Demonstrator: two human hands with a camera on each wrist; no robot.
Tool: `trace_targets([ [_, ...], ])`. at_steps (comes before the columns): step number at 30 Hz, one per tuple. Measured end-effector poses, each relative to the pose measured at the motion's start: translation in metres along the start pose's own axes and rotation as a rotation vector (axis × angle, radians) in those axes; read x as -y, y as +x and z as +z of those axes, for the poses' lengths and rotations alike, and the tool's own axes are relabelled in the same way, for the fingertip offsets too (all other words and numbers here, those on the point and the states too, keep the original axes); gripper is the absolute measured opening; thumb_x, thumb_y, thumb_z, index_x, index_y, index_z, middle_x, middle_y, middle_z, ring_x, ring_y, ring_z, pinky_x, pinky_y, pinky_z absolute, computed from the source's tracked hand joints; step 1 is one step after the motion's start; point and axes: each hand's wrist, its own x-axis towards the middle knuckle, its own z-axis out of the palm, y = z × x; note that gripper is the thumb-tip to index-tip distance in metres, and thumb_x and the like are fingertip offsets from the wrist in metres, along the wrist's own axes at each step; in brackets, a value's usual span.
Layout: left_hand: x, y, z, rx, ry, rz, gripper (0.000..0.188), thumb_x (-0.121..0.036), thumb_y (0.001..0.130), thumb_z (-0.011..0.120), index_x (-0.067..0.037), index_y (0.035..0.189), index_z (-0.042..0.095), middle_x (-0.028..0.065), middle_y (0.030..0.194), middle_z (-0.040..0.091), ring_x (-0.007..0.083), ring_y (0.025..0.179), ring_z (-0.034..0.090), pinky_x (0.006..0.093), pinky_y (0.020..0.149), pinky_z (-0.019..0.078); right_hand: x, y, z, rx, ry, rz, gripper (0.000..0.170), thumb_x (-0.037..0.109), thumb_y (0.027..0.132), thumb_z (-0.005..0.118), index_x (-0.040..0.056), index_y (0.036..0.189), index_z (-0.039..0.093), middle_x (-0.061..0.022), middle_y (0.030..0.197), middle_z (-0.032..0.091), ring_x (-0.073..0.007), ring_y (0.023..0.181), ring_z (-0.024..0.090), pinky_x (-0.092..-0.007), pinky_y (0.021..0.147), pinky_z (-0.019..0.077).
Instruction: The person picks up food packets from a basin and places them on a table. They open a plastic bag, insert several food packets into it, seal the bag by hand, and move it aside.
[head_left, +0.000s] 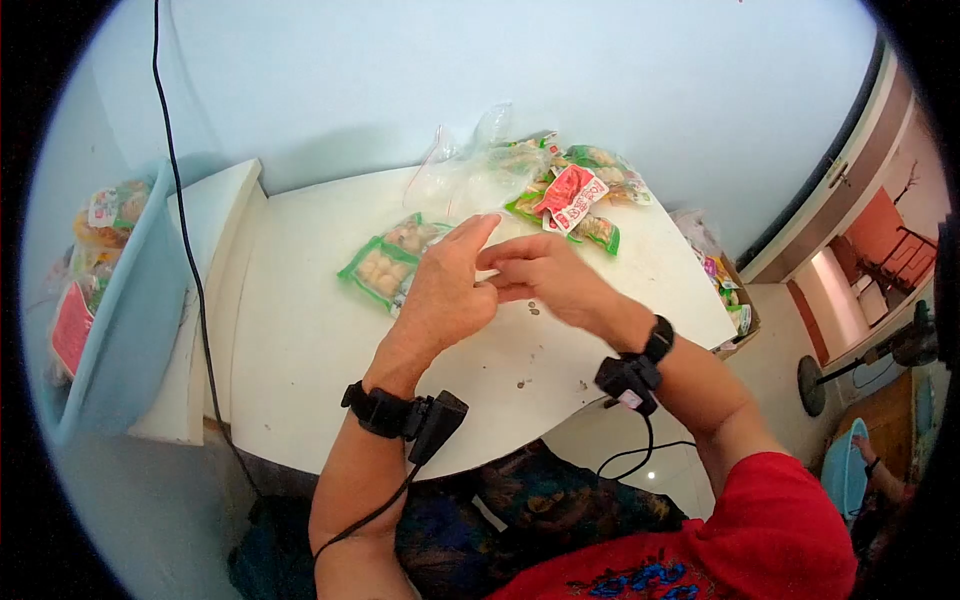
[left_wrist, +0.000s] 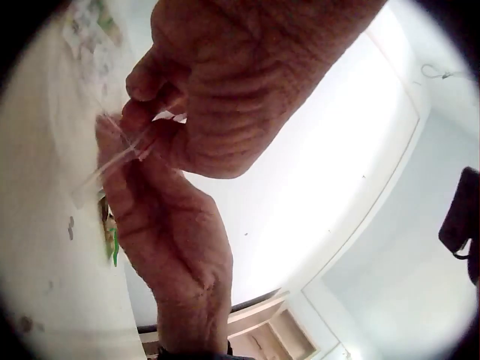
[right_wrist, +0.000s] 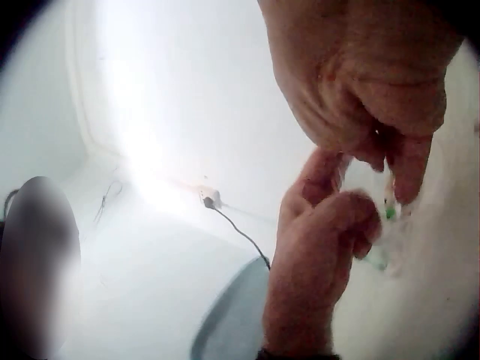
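My left hand [head_left: 450,290] and right hand [head_left: 555,280] meet above the white table, fingertips close together. Between them runs a thin strip of clear plastic [left_wrist: 112,166], pinched by the left thumb and fingers. The right hand's fingers and thumb bend in on the same strip from the other side. Just behind the hands lies a crumpled clear plastic bag [head_left: 465,185] with a red line along its edge. Beside the left hand is a green-edged food packet [head_left: 380,272] with pale round pieces inside. The right wrist view leaves the strip largely hidden behind the fingers.
Several food packets [head_left: 570,195] are heaped at the table's back right. A blue tub [head_left: 125,300] of packets stands left, with a black cable [head_left: 185,230] hanging in front. A box of packets [head_left: 735,305] sits beyond the right edge. Another person's hand [head_left: 865,448] shows far right.
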Motion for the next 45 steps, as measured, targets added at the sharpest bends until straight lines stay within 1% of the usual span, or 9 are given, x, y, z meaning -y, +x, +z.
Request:
trace_targets([
  [4, -0.006, 0.000, -0.001, 0.022, -0.029, 0.039, 0.065, 0.008, 0.067, 0.049, 0.001, 0.132, 0.051, 0.0216, 0.128, 0.058, 0.0251, 0.089, 0.062, 0.0296, 0.076, 0.0486, 0.017, 0.004, -0.060, -0.295, -0.360, -0.281, 0.024, 0.009, 0.087, 0.060, -0.0031, 0.107, 0.067, -0.0090, 0.090, 0.070, -0.0173, 0.066, 0.069, -0.0306, 0.055, 0.0556],
  [9, 0.000, -0.002, 0.003, 0.015, -0.008, 0.083, 0.065, 0.006, 0.067, 0.050, 0.001, 0.132, 0.050, 0.0221, 0.128, 0.058, 0.0256, 0.082, 0.061, 0.0302, 0.074, 0.0482, 0.016, 0.057, -0.149, -0.751, -1.171, -0.493, 0.044, 0.030, 0.084, 0.066, -0.0050, 0.110, 0.066, -0.0199, 0.101, 0.070, -0.0335, 0.094, 0.068, -0.0401, 0.081, 0.0540],
  [12, -0.004, -0.001, -0.001, 0.057, -0.012, 0.030, 0.065, 0.006, 0.067, 0.050, 0.001, 0.132, 0.051, 0.0226, 0.128, 0.058, 0.0259, 0.081, 0.061, 0.0310, 0.074, 0.0482, 0.018, 0.072, -0.165, -0.677, -1.111, -0.302, 0.057, 0.041, 0.079, 0.070, -0.0062, 0.111, 0.065, -0.0264, 0.107, 0.067, -0.0392, 0.103, 0.064, -0.0418, 0.092, 0.0487],
  [16, -0.004, -0.001, -0.002, 0.064, 0.009, 0.024, 0.066, 0.006, 0.067, 0.050, 0.001, 0.133, 0.050, 0.0239, 0.129, 0.056, 0.0280, 0.087, 0.062, 0.0325, 0.076, 0.0491, 0.014, 0.089, -0.181, -0.555, -1.105, -0.108, 0.072, 0.036, 0.076, 0.078, -0.0146, 0.121, 0.056, -0.0256, 0.115, 0.063, -0.0306, 0.103, 0.063, -0.0343, 0.087, 0.0505],
  [19, 0.002, -0.001, 0.002, 0.017, 0.019, 0.109, 0.067, 0.006, 0.067, 0.049, 0.002, 0.134, 0.049, 0.0251, 0.131, 0.055, 0.0310, 0.096, 0.063, 0.0342, 0.079, 0.0499, 0.011, 0.094, -0.189, -0.576, -0.989, -0.206, 0.059, 0.038, 0.069, 0.081, -0.0059, 0.106, 0.067, -0.0215, 0.101, 0.069, -0.0306, 0.092, 0.068, -0.0379, 0.078, 0.0538],
  [22, 0.003, -0.001, 0.003, 0.034, 0.012, 0.088, 0.067, 0.006, 0.067, 0.049, 0.003, 0.134, 0.048, 0.0257, 0.133, 0.053, 0.0340, 0.103, 0.062, 0.0356, 0.082, 0.0501, 0.036, 0.075, -0.186, -0.457, -0.744, 0.072, 0.043, 0.030, 0.069, 0.082, -0.0012, 0.095, 0.069, -0.0148, 0.091, 0.070, -0.0230, 0.081, 0.068, -0.0395, 0.066, 0.0545],
  [25, 0.004, -0.001, 0.003, 0.011, 0.032, 0.131, 0.067, 0.006, 0.067, 0.049, 0.003, 0.134, 0.048, 0.0260, 0.133, 0.053, 0.0341, 0.101, 0.062, 0.0353, 0.081, 0.0502, 0.035, 0.057, -0.192, -0.494, -0.524, 0.038, 0.031, 0.025, 0.074, 0.079, 0.0023, 0.091, 0.067, -0.0108, 0.086, 0.068, -0.0183, 0.072, 0.066, -0.0388, 0.057, 0.0545],
  [35, 0.000, -0.003, 0.004, 0.028, 0.018, 0.083, 0.070, 0.007, 0.066, 0.050, 0.001, 0.136, 0.046, 0.0266, 0.136, 0.050, 0.0364, 0.106, 0.061, 0.0364, 0.085, 0.0496, 0.045, -0.057, -0.127, -0.151, 0.253, -0.017, 0.037, -0.003, 0.089, 0.054, -0.0086, 0.125, 0.048, -0.0185, 0.119, 0.062, -0.0258, 0.104, 0.066, -0.0374, 0.092, 0.0557],
  [45, -0.010, -0.004, 0.002, 0.038, 0.020, 0.076, 0.068, 0.004, 0.067, 0.053, 0.005, 0.135, 0.044, 0.0298, 0.136, 0.048, 0.0405, 0.126, 0.048, 0.0407, 0.104, 0.0407, 0.025, -0.073, -0.047, -0.041, 0.385, 0.042, 0.040, -0.003, 0.091, 0.050, -0.0083, 0.131, 0.045, -0.0203, 0.124, 0.060, -0.0257, 0.109, 0.064, -0.0378, 0.095, 0.0534],
])
